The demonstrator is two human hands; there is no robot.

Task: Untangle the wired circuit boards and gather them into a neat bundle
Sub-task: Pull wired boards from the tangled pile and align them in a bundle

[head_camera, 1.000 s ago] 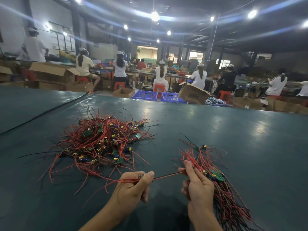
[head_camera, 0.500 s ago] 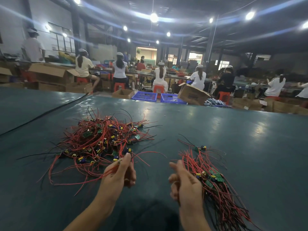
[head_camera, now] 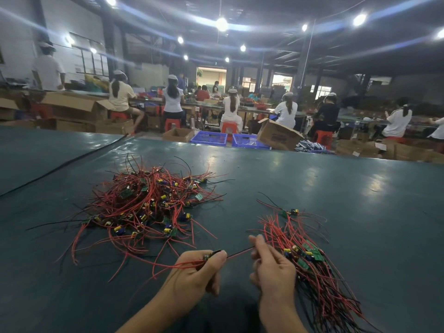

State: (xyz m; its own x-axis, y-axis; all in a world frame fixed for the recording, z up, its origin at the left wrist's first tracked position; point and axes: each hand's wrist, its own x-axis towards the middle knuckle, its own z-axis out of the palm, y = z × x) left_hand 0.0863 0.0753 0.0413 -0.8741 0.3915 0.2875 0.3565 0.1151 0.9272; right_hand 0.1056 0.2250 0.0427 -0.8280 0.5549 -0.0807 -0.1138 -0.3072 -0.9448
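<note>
A tangled heap of small green circuit boards with red and black wires (head_camera: pixel 149 207) lies on the dark green table (head_camera: pixel 336 200), left of centre. A straighter bundle of sorted boards and wires (head_camera: pixel 310 265) lies at the right. My left hand (head_camera: pixel 194 272) pinches one small circuit board (head_camera: pixel 211 255) between thumb and forefinger, its red wires trailing left. My right hand (head_camera: pixel 271 267) pinches the dark wire (head_camera: pixel 240 253) that runs from that board, stretched taut between both hands. The right hand overlaps the sorted bundle's left edge.
A black cable (head_camera: pixel 62 164) crosses the table at the far left. Beyond the table's far edge stand cardboard boxes (head_camera: pixel 276 135), blue crates (head_camera: pixel 209 137) and several seated workers on red stools.
My left hand has come back from the tangled heap holding a board. My right hand has taken hold of its wire, which now stretches between both hands.
</note>
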